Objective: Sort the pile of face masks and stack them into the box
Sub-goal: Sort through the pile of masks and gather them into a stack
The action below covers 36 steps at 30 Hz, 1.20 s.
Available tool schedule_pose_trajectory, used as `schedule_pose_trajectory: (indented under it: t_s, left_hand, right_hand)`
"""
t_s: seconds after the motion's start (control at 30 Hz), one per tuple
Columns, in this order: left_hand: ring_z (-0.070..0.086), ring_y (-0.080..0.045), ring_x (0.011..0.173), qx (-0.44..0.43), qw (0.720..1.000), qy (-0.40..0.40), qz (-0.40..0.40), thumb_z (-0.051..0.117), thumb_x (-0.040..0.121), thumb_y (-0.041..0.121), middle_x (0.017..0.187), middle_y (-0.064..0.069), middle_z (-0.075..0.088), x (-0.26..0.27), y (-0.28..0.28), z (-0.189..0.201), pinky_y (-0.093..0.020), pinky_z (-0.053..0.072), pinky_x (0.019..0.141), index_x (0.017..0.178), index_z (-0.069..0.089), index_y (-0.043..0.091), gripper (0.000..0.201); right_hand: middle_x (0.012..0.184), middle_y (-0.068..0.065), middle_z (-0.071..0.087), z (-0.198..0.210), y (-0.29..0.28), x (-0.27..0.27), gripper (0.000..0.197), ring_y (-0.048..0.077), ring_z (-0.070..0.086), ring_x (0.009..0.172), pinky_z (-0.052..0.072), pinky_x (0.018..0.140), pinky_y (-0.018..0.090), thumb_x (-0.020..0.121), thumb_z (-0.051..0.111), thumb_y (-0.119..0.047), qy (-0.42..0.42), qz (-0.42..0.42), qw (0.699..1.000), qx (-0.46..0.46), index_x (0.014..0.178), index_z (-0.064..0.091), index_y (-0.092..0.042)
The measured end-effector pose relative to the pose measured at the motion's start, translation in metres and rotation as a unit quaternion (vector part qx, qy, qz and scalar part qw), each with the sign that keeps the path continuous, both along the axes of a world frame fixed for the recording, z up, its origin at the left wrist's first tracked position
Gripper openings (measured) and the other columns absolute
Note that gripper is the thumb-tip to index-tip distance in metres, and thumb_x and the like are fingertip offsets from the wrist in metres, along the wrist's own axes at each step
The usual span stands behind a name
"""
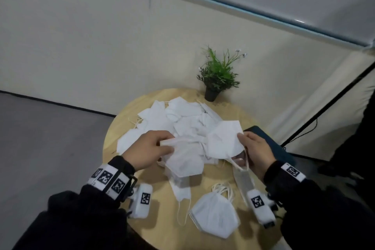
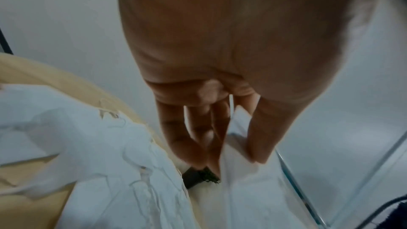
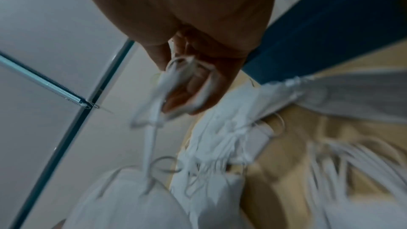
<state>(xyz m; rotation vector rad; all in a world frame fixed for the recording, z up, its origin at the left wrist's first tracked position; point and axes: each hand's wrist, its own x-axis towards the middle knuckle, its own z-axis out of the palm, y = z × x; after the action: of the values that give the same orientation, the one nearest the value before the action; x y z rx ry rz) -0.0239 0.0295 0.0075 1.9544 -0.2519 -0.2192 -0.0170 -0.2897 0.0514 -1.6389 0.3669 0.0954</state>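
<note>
A loose pile of white face masks [image 1: 182,115] covers the middle of the round wooden table [image 1: 158,201]. My left hand [image 1: 162,145] grips a folded mask [image 1: 184,161] that hangs over the pile's near side; in the left wrist view my left hand [image 2: 229,156] pinches white fabric between thumb and fingers. My right hand [image 1: 242,138] pinches the edge of another mask [image 1: 224,140], and in the right wrist view ear loops [image 3: 182,76] lie across its curled fingers. The dark blue box [image 1: 281,151] lies just behind my right hand. A small stack of masks [image 1: 215,216] lies at the front.
A potted plant [image 1: 213,89] stands at the table's far edge against the wall. One single mask [image 1: 181,190] lies between the pile and the stack. A dark figure [image 1: 359,138] and a black pole are off to the right, beyond the table.
</note>
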Motion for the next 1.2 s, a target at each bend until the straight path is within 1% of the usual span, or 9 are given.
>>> schedule_pose_trajectory:
  t_s: [0.13, 0.23, 0.37, 0.43, 0.63, 0.73, 0.9, 1.03, 1.2]
  left_hand:
    - [0.068, -0.011, 0.089, 0.048, 0.996, -0.032, -0.071, 0.074, 0.093, 0.018, 0.096, 0.01, 0.075, -0.021, -0.008, 0.015, -0.03, 0.054, 0.084, 0.093, 0.078, 0.028, 0.01]
    - [0.065, -0.007, 0.089, 0.083, 0.986, -0.03, -0.138, 0.081, 0.088, 0.027, 0.098, 0.014, 0.069, -0.036, -0.013, 0.036, -0.02, 0.046, 0.078, 0.085, 0.075, 0.031, 0.008]
    - [0.046, 0.004, 0.132, 0.103, 0.973, -0.114, -0.173, 0.083, 0.084, 0.039, 0.138, 0.023, 0.049, -0.035, -0.043, 0.067, -0.012, 0.039, 0.102, 0.087, 0.076, 0.033, 0.01]
    - [0.041, 0.007, 0.138, 0.102, 0.973, -0.132, -0.161, 0.082, 0.087, 0.033, 0.148, 0.023, 0.044, -0.025, -0.064, 0.073, -0.017, 0.041, 0.108, 0.095, 0.079, 0.027, 0.01]
    - [0.056, -0.007, 0.13, 0.045, 0.993, -0.083, -0.075, 0.082, 0.088, 0.021, 0.141, 0.014, 0.058, -0.004, -0.086, 0.07, -0.04, 0.051, 0.106, 0.098, 0.081, 0.022, 0.01]
    - [0.071, -0.024, 0.102, -0.027, 0.997, -0.041, -0.061, 0.082, 0.085, 0.011, 0.109, -0.01, 0.074, -0.007, -0.093, 0.069, -0.05, 0.056, 0.093, 0.096, 0.078, 0.012, 0.013]
    - [0.066, -0.017, 0.071, -0.05, 0.998, -0.032, -0.017, 0.077, 0.089, 0.003, 0.083, 0.005, 0.068, -0.023, -0.099, 0.069, -0.032, 0.05, 0.063, 0.11, 0.064, 0.021, 0.031]
    - [0.069, -0.036, 0.091, -0.014, 0.999, -0.031, 0.006, 0.083, 0.085, 0.019, 0.098, -0.017, 0.071, -0.031, -0.093, 0.062, -0.052, 0.059, 0.077, 0.12, 0.067, 0.035, 0.041]
    - [0.072, -0.021, 0.104, 0.027, 0.999, -0.017, -0.002, 0.068, 0.095, 0.005, 0.111, 0.0, 0.076, -0.04, -0.078, 0.053, -0.039, 0.06, 0.086, 0.112, 0.074, 0.034, 0.035]
  right_hand:
    - [0.088, 0.018, 0.074, -0.019, -0.002, -0.033, 0.017, 0.023, 0.066, 0.062, 0.055, 0.049, 0.032, 0.093, 0.07, -0.002, 0.062, 0.081, 0.993, 0.052, 0.11, 0.067, -0.001]
    - [0.098, 0.015, 0.079, -0.023, -0.004, -0.046, 0.019, 0.022, 0.067, 0.076, 0.055, 0.065, 0.033, 0.09, 0.071, 0.002, 0.02, 0.132, 0.991, -0.022, 0.105, 0.075, -0.007]
    - [0.079, -0.001, 0.073, -0.008, 0.006, -0.053, 0.012, 0.014, 0.062, 0.073, 0.05, 0.066, 0.028, 0.091, 0.072, -0.003, -0.067, 0.175, 0.98, -0.073, 0.093, 0.079, -0.012]
    - [0.084, 0.003, 0.075, 0.003, 0.013, -0.055, 0.012, 0.017, 0.063, 0.074, 0.051, 0.065, 0.028, 0.093, 0.071, -0.005, -0.091, 0.203, 0.974, -0.044, 0.096, 0.08, -0.012]
    - [0.088, 0.015, 0.069, 0.017, 0.001, -0.062, 0.018, 0.026, 0.06, 0.072, 0.045, 0.056, 0.03, 0.096, 0.066, -0.008, -0.058, 0.203, 0.975, 0.069, 0.108, 0.079, -0.009]
    - [0.089, 0.011, 0.071, 0.014, -0.011, -0.063, 0.021, 0.02, 0.062, 0.066, 0.047, 0.053, 0.03, 0.097, 0.062, -0.004, -0.011, 0.19, 0.972, 0.14, 0.103, 0.081, -0.01]
    - [0.073, 0.004, 0.064, -0.008, -0.023, -0.069, 0.023, 0.018, 0.058, 0.063, 0.049, 0.063, 0.036, 0.095, 0.072, -0.035, 0.027, 0.198, 0.962, 0.187, 0.081, 0.077, -0.018]
    - [0.065, 0.005, 0.058, -0.03, -0.023, -0.079, 0.021, 0.014, 0.051, 0.057, 0.046, 0.058, 0.03, 0.086, 0.081, -0.018, -0.002, 0.231, 0.972, 0.038, 0.073, 0.067, -0.012]
    - [0.081, 0.01, 0.065, -0.04, -0.024, -0.085, 0.013, 0.019, 0.055, 0.07, 0.05, 0.068, 0.035, 0.09, 0.071, -0.013, 0.031, 0.09, 0.979, 0.18, 0.083, 0.075, -0.004]
